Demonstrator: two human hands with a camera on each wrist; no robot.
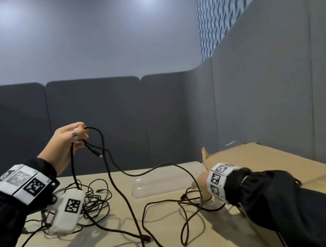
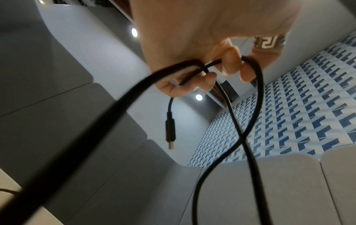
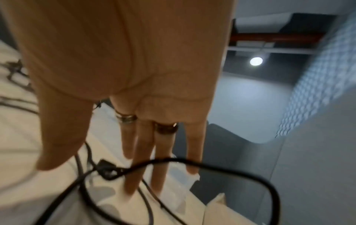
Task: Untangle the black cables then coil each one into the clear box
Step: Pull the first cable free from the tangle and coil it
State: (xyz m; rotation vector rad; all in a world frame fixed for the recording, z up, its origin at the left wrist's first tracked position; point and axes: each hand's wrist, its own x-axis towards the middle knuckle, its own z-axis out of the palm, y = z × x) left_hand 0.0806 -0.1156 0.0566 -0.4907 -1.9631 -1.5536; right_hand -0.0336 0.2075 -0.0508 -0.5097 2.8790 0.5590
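Observation:
My left hand [image 1: 80, 136] is raised above the table and grips a few bunched strands of a black cable [image 1: 110, 170]. In the left wrist view its curled fingers [image 2: 231, 60] hold the strands, and a USB plug [image 2: 170, 130] hangs free below them. The held cable runs down to the table and loops toward my right hand [image 1: 196, 185]. That hand is low over the table, fingers [image 3: 133, 175] straight, with a cable loop [image 3: 212, 163] and a plug [image 3: 106, 169] lying by them. The clear box [image 1: 165, 179] sits just left of the right hand.
A tangle of thinner black cables [image 1: 94, 201] lies on the beige table [image 1: 213, 238] under my left forearm. A brown cardboard box [image 1: 265, 164] fills the right side. Grey partition panels [image 1: 96, 121] wall in the back and right.

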